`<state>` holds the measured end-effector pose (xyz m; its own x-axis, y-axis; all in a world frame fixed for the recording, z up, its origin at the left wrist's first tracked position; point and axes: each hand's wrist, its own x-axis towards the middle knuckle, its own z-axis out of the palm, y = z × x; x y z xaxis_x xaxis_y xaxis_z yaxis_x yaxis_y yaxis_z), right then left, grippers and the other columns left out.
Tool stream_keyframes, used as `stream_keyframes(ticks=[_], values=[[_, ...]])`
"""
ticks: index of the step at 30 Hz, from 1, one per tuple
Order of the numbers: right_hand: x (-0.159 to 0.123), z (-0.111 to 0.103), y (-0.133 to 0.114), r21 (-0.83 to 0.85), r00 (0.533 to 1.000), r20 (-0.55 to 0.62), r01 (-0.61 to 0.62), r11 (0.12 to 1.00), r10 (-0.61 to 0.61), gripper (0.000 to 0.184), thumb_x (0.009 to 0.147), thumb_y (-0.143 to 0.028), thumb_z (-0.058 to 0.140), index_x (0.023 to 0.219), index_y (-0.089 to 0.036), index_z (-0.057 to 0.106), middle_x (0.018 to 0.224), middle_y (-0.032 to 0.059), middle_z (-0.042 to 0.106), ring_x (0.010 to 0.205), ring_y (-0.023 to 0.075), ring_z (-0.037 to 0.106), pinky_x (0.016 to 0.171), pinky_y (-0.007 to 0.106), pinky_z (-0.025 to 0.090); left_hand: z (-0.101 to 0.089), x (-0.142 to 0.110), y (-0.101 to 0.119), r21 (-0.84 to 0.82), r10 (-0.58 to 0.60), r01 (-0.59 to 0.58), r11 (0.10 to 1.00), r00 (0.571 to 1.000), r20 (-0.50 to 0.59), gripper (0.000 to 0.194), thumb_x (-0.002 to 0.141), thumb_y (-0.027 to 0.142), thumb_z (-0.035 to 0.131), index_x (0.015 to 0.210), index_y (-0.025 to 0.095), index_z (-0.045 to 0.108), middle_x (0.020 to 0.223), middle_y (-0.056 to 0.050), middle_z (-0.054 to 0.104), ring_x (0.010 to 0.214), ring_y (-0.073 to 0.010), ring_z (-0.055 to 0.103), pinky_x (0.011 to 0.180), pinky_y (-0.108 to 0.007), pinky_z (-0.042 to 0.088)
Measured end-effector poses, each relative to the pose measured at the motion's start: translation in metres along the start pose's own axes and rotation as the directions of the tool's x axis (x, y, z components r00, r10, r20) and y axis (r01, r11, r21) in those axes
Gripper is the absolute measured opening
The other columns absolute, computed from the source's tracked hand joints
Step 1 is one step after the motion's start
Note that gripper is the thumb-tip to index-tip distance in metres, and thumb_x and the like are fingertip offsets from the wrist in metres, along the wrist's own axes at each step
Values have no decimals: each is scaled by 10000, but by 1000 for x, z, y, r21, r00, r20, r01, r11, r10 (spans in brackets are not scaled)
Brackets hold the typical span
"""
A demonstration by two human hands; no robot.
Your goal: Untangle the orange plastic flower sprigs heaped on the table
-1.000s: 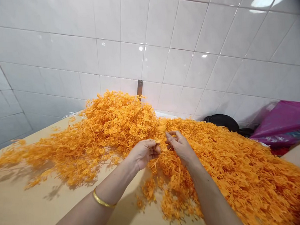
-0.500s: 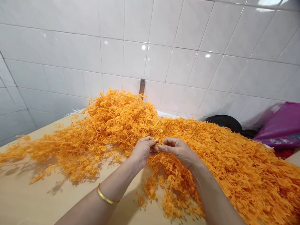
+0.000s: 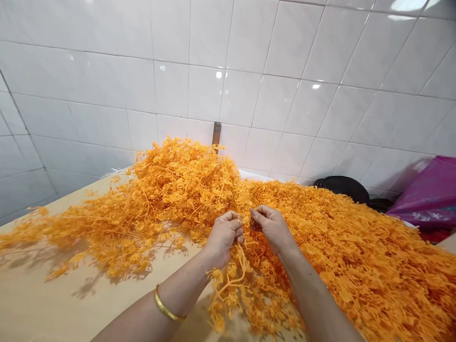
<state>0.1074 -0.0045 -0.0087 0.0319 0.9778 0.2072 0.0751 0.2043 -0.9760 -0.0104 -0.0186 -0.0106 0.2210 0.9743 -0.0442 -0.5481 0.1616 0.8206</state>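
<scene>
- Two heaps of orange sprigs cover much of the counter (image 3: 41, 320): the larger heap (image 3: 367, 255) toward its right edge, the smaller heap (image 3: 183, 178) toward its back edge.
- Left hand (image 3: 224, 236), nearer the sprig: grip apparently closed on it.
- Right hand (image 3: 274, 229), just beside: fingertips drawn close; whether they pinch anything, I cannot tell.
- Loose sprig (image 3: 240, 277): hangs below the left grip, long axis slanting toward the counter's near edge.

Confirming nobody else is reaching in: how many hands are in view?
2: the left hand near the middle, an orange sprig hanging just below it, and the right hand beside it, in front of the orange heap. Both are in plain view; no other hands show.
</scene>
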Motion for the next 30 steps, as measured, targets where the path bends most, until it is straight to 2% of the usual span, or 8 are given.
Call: stream_keyframes(ticks=[10, 13, 16, 17, 19, 22, 26, 30], values=[[-1, 14, 5, -181, 962, -224, 116, 977, -156, 314, 694, -438, 527, 563, -177, 410, 519, -31, 434, 475, 111, 484, 454, 237, 412, 7, 0, -2, -74, -16, 14, 997, 999, -39, 220, 632, 72, 516, 573, 169, 327, 391, 101, 267, 325, -4, 194, 337, -149, 155], [3, -8, 0, -126, 922, -366, 82, 989, -123, 268, 700, -422, 518, 604, -186, 437, 531, -22, 467, 461, 108, 493, 458, 246, 421, 8, -4, 1, -66, -34, 31, 997, 998, -46, 250, 641, 76, 518, 557, 175, 304, 376, 106, 244, 312, -3, 173, 332, -153, 137], [9, -40, -9, 45, 799, -601, 44, 998, -8, 212, 679, -369, 535, 635, -195, 422, 530, -43, 461, 408, 86, 469, 459, 254, 435, 6, -7, 0, -53, -55, 52, 997, 997, -52, 272, 646, 90, 539, 555, 178, 297, 371, 111, 234, 305, -3, 167, 333, -155, 141], [9, -47, -13, 69, 795, -607, 42, 997, 8, 195, 665, -346, 549, 662, -198, 422, 542, -48, 470, 398, 78, 460, 456, 250, 434, 5, -6, -2, -57, -65, 61, 996, 996, -60, 274, 649, 91, 539, 557, 179, 296, 372, 111, 240, 304, -4, 172, 334, -155, 150], [9, -52, -19, 62, 863, -505, 16, 998, 18, 210, 642, -312, 571, 773, -212, 440, 548, -55, 483, 409, 81, 464, 456, 242, 430, 3, -5, -7, -73, -90, 83, 994, 991, -102, 273, 671, 88, 511, 554, 184, 284, 364, 107, 247, 299, -12, 191, 339, -159, 178], [3, -38, -24, -11, 976, -210, -67, 998, 64, 260, 632, -355, 590, 810, -200, 480, 549, -49, 456, 442, 79, 455, 480, 237, 428, 0, -2, -13, -60, -101, 93, 994, 983, -154, 262, 715, 102, 455, 547, 191, 275, 334, 98, 258, 293, -32, 234, 355, -174, 230], [-5, -16, -25, -92, 981, 64, -176, 980, 182, 321, 643, -475, 570, 685, -167, 491, 556, -41, 384, 458, 70, 405, 503, 245, 415, -2, -1, -12, 72, -28, 40, 997, 986, -162, 233, 733, 143, 448, 552, 190, 308, 317, 85, 304, 297, -53, 303, 374, -188, 256], [-12, 2, -20, -300, 979, 186, -24, 954, 83, 370, 636, -502, 572, 574, -175, 410, 549, -43, 347, 486, 74, 342, 459, 214, 324, -2, -3, -11, 145, 62, -41, 989, 988, -142, 206, 723, 163, 451, 545, 182, 350, 327, 77, 314, 306, -57, 310, 372, -194, 259]])
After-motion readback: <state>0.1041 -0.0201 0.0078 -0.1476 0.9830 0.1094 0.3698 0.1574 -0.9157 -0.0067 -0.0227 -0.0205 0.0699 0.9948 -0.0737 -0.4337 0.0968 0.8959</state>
